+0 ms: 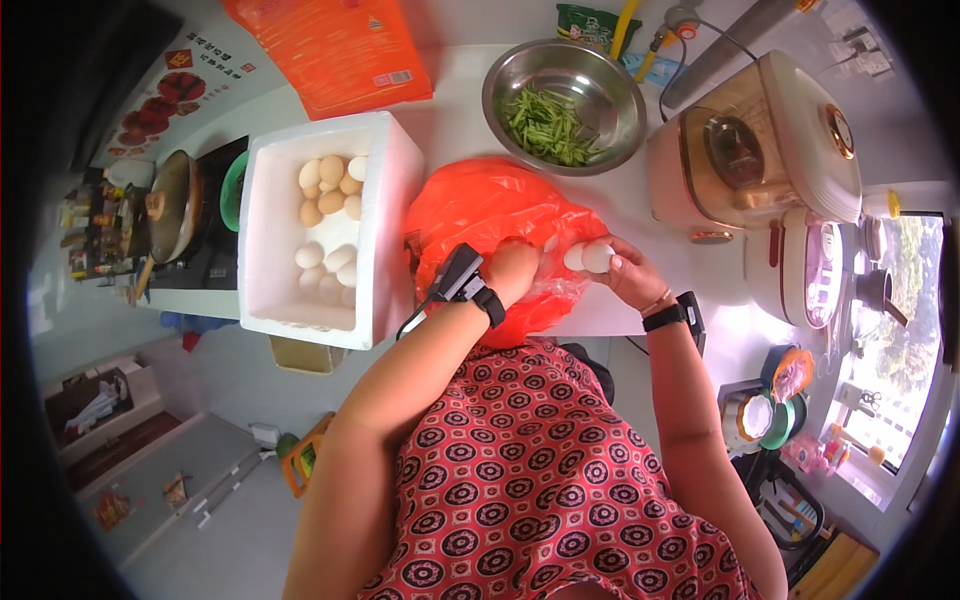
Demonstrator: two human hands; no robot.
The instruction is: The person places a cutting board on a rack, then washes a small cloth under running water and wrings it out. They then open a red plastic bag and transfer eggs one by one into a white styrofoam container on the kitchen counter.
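My right hand (634, 274) holds two pale eggs (598, 257) side by side at the right edge of a red plastic bag (487, 195). My left hand (514, 266) is curled at the middle of this bag, its fingertips hidden in the folds. Some clear plastic (555, 281) lies between the two hands. Left of the bag stands a white foam box (259, 247). Inside it, brown and pale eggs (331, 201) are grouped at the far end, with several whiter eggs (309, 255) closer to me.
A steel bowl (619, 112) of cut green vegetables (551, 124) sits behind the bag. Cream-coloured appliances (795, 150) stand at the right. An orange-red printed bag (345, 52) lies at the back. Far left, a lidded pan (171, 206) is near the black hob (217, 259).
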